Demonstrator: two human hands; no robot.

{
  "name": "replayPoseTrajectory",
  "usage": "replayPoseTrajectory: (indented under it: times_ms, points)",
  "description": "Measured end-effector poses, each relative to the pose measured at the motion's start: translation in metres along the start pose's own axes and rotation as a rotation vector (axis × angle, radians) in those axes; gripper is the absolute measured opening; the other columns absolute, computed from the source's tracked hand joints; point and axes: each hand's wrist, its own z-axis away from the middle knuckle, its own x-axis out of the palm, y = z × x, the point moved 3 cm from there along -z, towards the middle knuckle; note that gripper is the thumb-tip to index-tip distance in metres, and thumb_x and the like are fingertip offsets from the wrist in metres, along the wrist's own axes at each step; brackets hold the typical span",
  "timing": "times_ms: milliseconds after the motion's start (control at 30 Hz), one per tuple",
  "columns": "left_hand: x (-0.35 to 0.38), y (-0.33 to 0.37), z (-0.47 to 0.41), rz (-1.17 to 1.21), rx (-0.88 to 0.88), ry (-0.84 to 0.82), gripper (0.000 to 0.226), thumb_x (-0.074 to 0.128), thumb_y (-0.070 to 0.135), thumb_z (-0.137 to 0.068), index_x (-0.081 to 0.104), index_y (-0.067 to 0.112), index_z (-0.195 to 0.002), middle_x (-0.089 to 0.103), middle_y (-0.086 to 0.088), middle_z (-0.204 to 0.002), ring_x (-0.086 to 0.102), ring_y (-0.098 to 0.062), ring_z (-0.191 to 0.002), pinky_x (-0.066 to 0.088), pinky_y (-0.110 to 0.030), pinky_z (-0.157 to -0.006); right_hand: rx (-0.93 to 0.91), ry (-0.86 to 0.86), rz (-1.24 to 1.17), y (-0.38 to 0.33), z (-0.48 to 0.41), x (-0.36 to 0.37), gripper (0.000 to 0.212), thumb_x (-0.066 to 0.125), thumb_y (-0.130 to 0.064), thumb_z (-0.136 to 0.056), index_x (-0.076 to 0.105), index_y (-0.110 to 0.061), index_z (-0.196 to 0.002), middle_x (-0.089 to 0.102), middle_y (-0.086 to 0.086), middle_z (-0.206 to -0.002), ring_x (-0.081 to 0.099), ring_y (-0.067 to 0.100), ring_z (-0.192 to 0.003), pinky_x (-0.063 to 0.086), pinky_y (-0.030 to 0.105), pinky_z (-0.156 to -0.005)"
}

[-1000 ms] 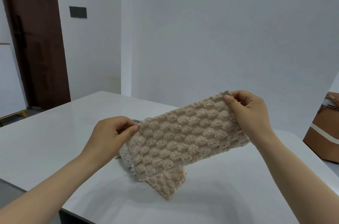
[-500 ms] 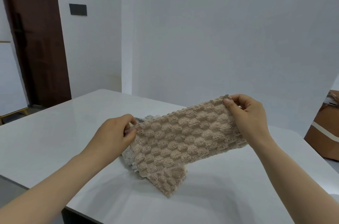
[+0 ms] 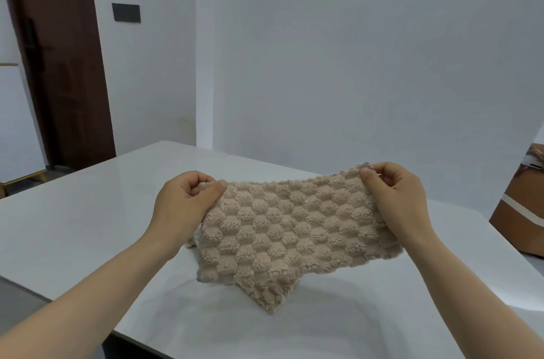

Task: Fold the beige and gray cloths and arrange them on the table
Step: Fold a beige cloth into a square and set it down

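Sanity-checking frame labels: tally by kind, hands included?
hands: 2, left hand and right hand
beige cloth: 1, pinched by both
table: 1
cardboard box: 1
Total: 5

Single head-worn wide-angle view.
Faces forward and down over the white table (image 3: 88, 226), near the beige cloth (image 3: 294, 235), white wall (image 3: 353, 64) beyond.

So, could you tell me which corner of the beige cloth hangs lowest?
The beige cloth's pointed corner nearest the camera, below the middle; the left hand and right hand pinch the upper corners.
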Motion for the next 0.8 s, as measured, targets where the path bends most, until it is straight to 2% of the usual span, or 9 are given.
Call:
replayPoseTrajectory:
  times_ms: [100,200,300,400,500,700,800]
  points:
    - [0.004,0.007,0.006,-0.045,0.087,0.024,0.020,0.068,0.025,-0.085,0.062,0.008,-0.075,0.041,0.014,-0.042,0.036,-0.004,-0.045,0.035,-0.026,-0.055,0.000,-0.015,-0.007,-0.005,0.007,0.004,0.012,0.062,-0.025,-0.090,0.066,-0.018,-0.081,0.056,0.005,-0.064,0.047,0.014,-0.057,0.039,0.025,-0.055]
    - [0.009,0.015,0.012,-0.043,0.127,0.026,0.020,0.067,0.027,-0.085,0.061,0.010,-0.075,0.042,0.014,-0.043,0.035,-0.005,-0.046,0.035,-0.025,-0.054,-0.007,-0.030,-0.016,-0.011,0.016,0.008,0.012,0.061,-0.025,-0.090,0.065,-0.018,-0.081,0.056,0.006,-0.062,0.047,0.014,-0.055,0.040,0.023,-0.053]
    - [0.016,0.021,0.017,-0.038,0.149,0.002,0.020,0.067,0.029,-0.085,0.062,0.012,-0.076,0.042,0.014,-0.044,0.035,-0.007,-0.047,0.036,-0.022,-0.052,-0.018,-0.060,-0.037,-0.021,0.026,0.014,0.011,0.062,-0.026,-0.089,0.065,-0.020,-0.080,0.062,0.016,-0.065,0.052,0.018,-0.059,0.043,0.029,-0.059]
    - [0.024,0.028,0.023,-0.016,0.175,-0.033,0.017,0.068,0.027,-0.084,0.063,0.012,-0.078,0.047,0.014,-0.044,0.037,-0.003,-0.043,0.035,-0.013,-0.046,-0.034,-0.097,-0.066,-0.031,0.036,0.023,0.011,0.063,-0.029,-0.088,0.065,-0.023,-0.080,0.065,0.012,-0.064,0.053,0.019,-0.057,0.046,0.034,-0.059]
    - [0.030,0.033,0.026,-0.011,0.190,-0.052,0.015,0.068,0.026,-0.085,0.063,0.014,-0.078,0.050,0.012,-0.046,0.040,-0.004,-0.044,0.036,-0.012,-0.045,-0.053,-0.135,-0.101,-0.041,0.047,0.033,0.010,0.064,-0.030,-0.088,0.063,-0.025,-0.080,0.066,0.009,-0.065,0.053,0.021,-0.054,0.051,0.042,-0.058]
    - [0.039,0.034,0.031,0.092,0.065,-0.137,0.004,0.068,0.016,-0.085,0.066,0.014,-0.087,0.066,0.001,-0.062,0.059,-0.008,-0.055,0.053,-0.022,-0.058,-0.066,-0.254,-0.139,-0.053,0.067,0.053,0.008,0.066,-0.027,-0.088,0.061,-0.026,-0.081,0.068,0.004,-0.064,0.059,0.014,-0.048,0.053,0.039,-0.054]
    - [0.042,0.034,0.036,0.201,-0.050,-0.213,0.009,0.068,0.010,-0.084,0.066,0.010,-0.092,0.069,0.001,-0.066,0.064,-0.009,-0.062,0.055,-0.021,-0.061,-0.052,-0.308,-0.141,-0.054,0.073,0.058,0.004,0.065,-0.022,-0.088,0.061,-0.022,-0.087,0.068,0.004,-0.064,0.059,0.012,-0.048,0.056,0.042,-0.056]
